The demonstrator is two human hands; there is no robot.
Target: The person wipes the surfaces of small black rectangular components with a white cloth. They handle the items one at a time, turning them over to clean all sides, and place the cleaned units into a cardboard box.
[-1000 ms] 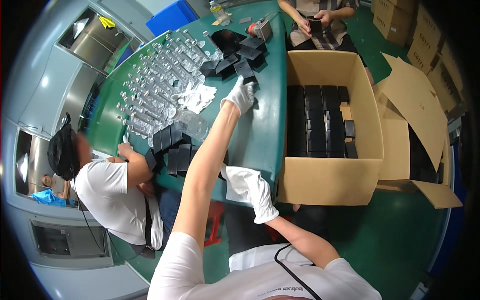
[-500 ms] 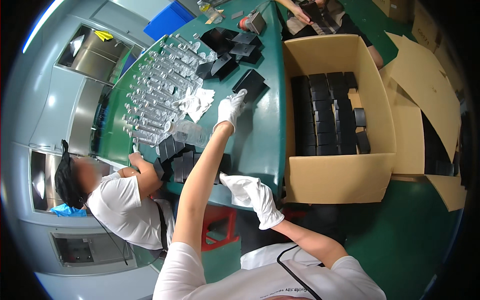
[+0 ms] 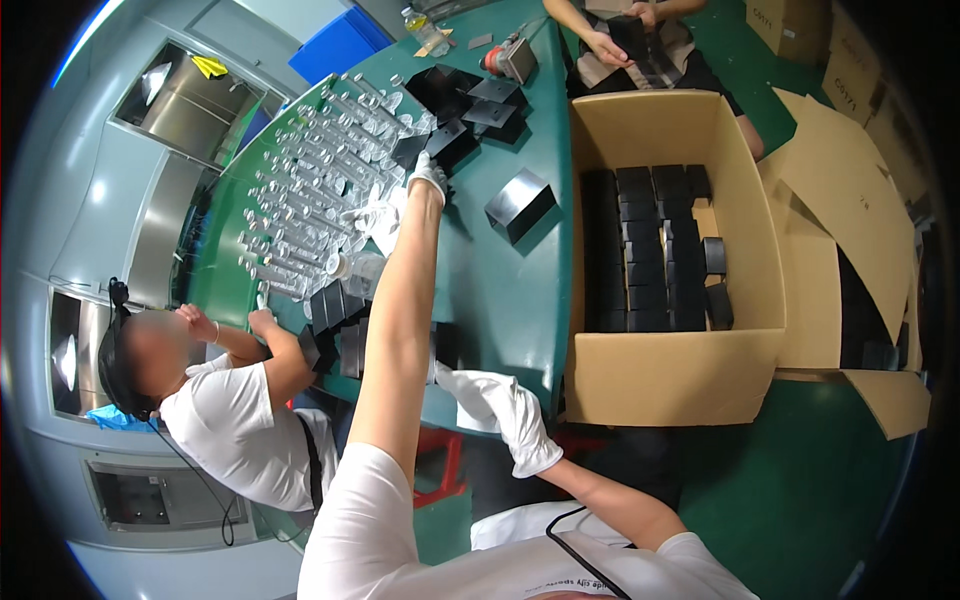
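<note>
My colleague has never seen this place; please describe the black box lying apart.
Find the green table, just left of the big open carton. Near its edge beside the carton lies a black box. Unlike the clustered black boxes farther up the picture, it lies alone, its upper face shining grey.

Red stool [image 3: 452,466], bkgd brn ctns [image 3: 786,30]

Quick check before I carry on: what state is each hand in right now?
Left hand: at the black boxes; open or closed cannot be told.
Right hand: looks closed on a white cloth.
</note>
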